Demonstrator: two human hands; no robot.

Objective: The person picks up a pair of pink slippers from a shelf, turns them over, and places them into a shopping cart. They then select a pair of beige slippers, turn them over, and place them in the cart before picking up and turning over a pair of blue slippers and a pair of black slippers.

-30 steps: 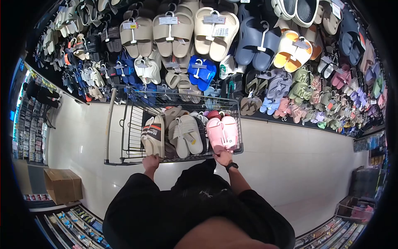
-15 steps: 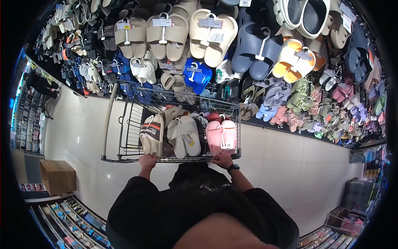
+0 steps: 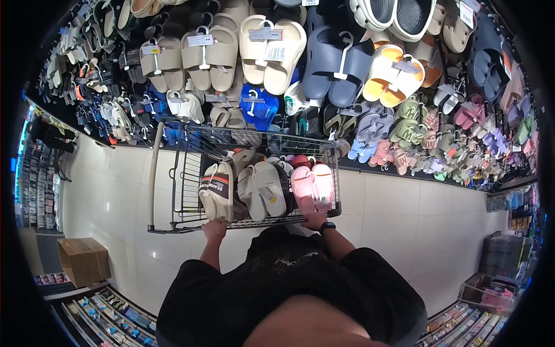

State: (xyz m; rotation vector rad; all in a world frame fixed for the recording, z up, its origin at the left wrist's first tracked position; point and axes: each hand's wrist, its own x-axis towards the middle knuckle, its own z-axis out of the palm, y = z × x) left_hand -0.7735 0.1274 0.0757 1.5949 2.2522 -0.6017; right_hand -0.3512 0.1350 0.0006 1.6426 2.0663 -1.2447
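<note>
A wire shopping cart [image 3: 199,231] stands sideways in front of me. My left hand [image 3: 214,229] is closed on its near rim, below a pair of beige slides with a dark striped strap [image 3: 217,194]. Farther right on the same rim, my right hand [image 3: 314,221] grips the wire beneath a pair of pink slides [image 3: 312,186]. Grey-white slides [image 3: 263,191] lie between these two pairs, with other footwear partly hidden behind them. The cart's long handle bar [image 3: 155,173] is at the left end, and neither hand touches it.
Beyond the cart, a tall display wall holds hanging slippers, including beige slides [image 3: 208,55], dark blue slides [image 3: 337,66] and white-orange ones [image 3: 394,78]. A cardboard box [image 3: 84,261] sits on the tiled floor [image 3: 399,231] at left. Another person [image 3: 52,136] stands far left.
The cart and both hands appear slightly farther right and lower, while the display wall has shifted left in view. Both hands keep their hold on the cart rim.
</note>
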